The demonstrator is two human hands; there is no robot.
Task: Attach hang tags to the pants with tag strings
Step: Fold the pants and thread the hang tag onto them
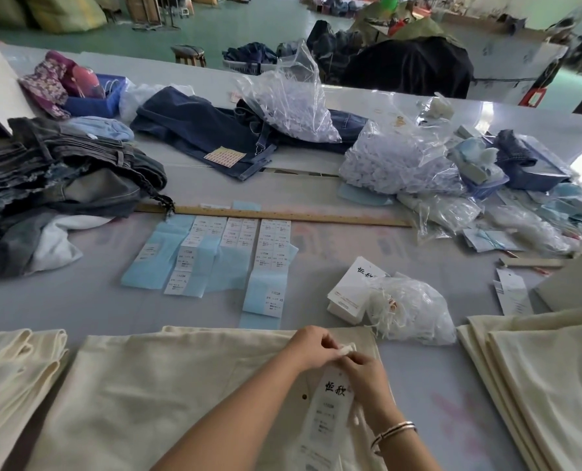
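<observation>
**Tagging station: hands at the waistband**

Pinching together at the lower centre of the frame, the left hand [311,346] and the right hand [362,372] meet over the top edge of the cream pants [167,385], which lie flat across the bottom of the frame. Both sets of fingertips close on a small white piece [345,350] at the waistband; whether it is string or fabric cannot be told. A white hang tag [330,406] with black printed characters lies on the pants just below the hands, partly under the right hand. The right wrist carries a metal bracelet [393,433].

Surroundings:
- A stack of unused hang tags [350,290] sits right of centre, touching a clear bag of white tag strings [415,311].
- Sheets of size labels [235,246] on blue backing lie at centre, below a wooden ruler [293,215].
- Folded cream pants are stacked at lower left [14,368] and lower right [551,375].
- A pile of denim garments [55,178] occupies the left edge.
</observation>
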